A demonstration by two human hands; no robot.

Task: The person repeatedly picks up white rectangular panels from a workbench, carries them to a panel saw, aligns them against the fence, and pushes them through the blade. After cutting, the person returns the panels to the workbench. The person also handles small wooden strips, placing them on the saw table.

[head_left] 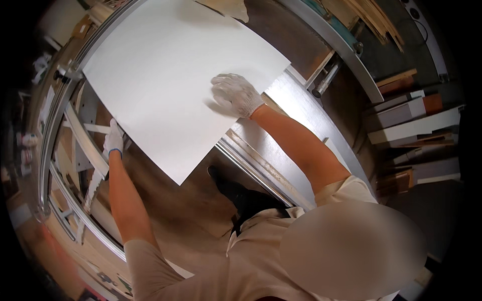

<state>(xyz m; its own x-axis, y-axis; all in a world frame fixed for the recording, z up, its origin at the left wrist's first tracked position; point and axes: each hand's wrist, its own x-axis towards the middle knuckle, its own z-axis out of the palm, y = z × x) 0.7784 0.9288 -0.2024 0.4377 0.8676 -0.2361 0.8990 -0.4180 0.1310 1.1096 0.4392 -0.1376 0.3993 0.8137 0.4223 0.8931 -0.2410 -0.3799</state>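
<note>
Pinched at its left edge by the left hand (pixel 113 139), a white panel (pixel 170 80) is pressed flat under the spread right hand (pixel 236 94) on the tabletop (pixel 281 145).

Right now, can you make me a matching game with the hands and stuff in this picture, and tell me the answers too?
Things:
1. right hand
2. left hand
3. white sheet
4. black shoe

Places or states:
A. grips the sheet's left edge
B. on the brown floor, below the sheet's corner
C. lies large and flat across the metal table
D. presses palm-down on top of the sheet

Pairs: 1-D, 2-A, 3-C, 4-B
</note>
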